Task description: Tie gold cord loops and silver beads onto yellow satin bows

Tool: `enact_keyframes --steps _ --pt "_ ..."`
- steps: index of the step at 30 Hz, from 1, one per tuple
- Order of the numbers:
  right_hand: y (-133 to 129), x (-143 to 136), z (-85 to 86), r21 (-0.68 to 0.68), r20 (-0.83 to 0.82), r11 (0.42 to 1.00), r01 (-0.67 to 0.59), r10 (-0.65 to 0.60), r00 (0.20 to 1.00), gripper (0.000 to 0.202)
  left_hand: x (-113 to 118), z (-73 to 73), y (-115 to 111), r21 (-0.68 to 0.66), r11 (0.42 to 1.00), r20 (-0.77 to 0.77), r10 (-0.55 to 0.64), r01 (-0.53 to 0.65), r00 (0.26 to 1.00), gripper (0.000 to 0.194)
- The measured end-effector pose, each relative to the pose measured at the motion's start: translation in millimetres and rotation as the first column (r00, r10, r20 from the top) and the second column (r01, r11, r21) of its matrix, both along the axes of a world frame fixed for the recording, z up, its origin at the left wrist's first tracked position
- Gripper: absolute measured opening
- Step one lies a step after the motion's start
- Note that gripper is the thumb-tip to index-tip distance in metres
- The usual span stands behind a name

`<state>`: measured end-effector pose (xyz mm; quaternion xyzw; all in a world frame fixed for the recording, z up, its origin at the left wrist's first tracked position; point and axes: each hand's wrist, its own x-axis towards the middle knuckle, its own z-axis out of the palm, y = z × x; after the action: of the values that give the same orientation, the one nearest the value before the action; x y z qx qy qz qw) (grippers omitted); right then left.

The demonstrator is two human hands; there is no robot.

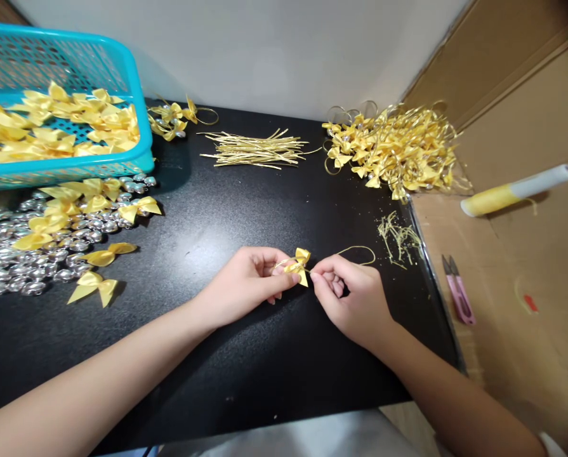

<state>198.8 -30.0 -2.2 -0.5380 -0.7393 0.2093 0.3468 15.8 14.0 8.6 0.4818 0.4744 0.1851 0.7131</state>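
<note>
My left hand pinches a yellow ribbon bow between thumb and fingers, above the black table. Just right of the bow, my right hand is closed, thumb and forefinger pinching a thin gold cord close to the knot. A loop of gold cord shows behind my right hand. The fingers of my left hand partly hide the cord on the bow's left side.
A turquoise basket of bows stands back left, silver beads before it. Gold cords lie at the back, finished looped bows back right. Cord scraps and pink snips lie on the right.
</note>
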Motion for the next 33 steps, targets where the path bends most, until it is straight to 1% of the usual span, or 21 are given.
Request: enact_keyframes --steps 4,10,16,27,33 --pt "-0.2 -1.2 -0.7 -0.009 -0.026 1.000 -0.001 0.001 1.000 0.015 0.0 0.8 0.3 0.002 1.000 -0.010 0.004 -0.004 1.000 0.025" --pt "0.9 -2.0 -1.4 -0.155 -0.158 0.988 0.009 -0.034 0.987 0.015 -2.2 0.4 0.6 0.046 0.999 0.017 0.000 -0.001 1.000 0.022" --pt "0.6 -2.5 -3.4 -0.250 -0.251 0.968 0.000 -0.065 0.966 0.013 -3.2 -0.8 1.6 0.052 0.999 0.047 -0.002 -0.001 0.999 0.023" --pt "-0.1 -2.7 -4.7 -0.316 -0.308 0.948 -0.024 -0.078 0.948 0.013 -3.4 -0.9 1.1 0.056 0.998 0.020 -0.008 0.007 1.000 0.024" --pt "0.6 -4.8 -4.3 -0.350 -0.351 0.936 -0.048 -0.083 0.933 0.013 -2.1 1.1 2.0 0.053 0.998 0.047 -0.017 0.015 0.999 0.022"
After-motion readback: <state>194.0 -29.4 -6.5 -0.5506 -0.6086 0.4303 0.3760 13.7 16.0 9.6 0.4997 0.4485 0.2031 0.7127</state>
